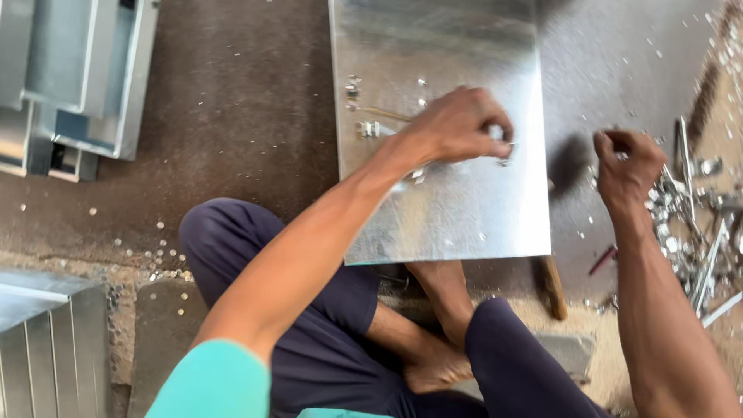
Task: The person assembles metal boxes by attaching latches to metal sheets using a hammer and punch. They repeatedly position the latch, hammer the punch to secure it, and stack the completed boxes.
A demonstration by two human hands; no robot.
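Plainly, sheet: a flat galvanised metal sheet (457, 217) lies on the floor (240, 116) in front of the seated person, its near edge over the crossed legs.
Left hand: the left hand (463, 124) rests on the sheet near its right side, fingers curled narrow and pinched on a small bright metal piece (505, 160); the piece is too small to tell what kind it is.
Right hand: the right hand (627, 166) is off the sheet to its right, above the floor, fingers bent into a loose fist; whether it holds anything I cannot tell.
On the sheet: a few small metal fittings (364, 128) lie near the left edge, well apart from the pinched piece.
Beside the sheet: a heap of metal scraps and fasteners (696, 232) lies on the floor just right of the right hand, and a wooden handle (552, 286) pokes out from under the sheet's near right corner.
Farther out: grey metal trays (85, 77) are stacked at the upper left, a ribbed metal panel (46, 340) sits at the lower left, and small punched discs (155, 255) are scattered on the floor between them.
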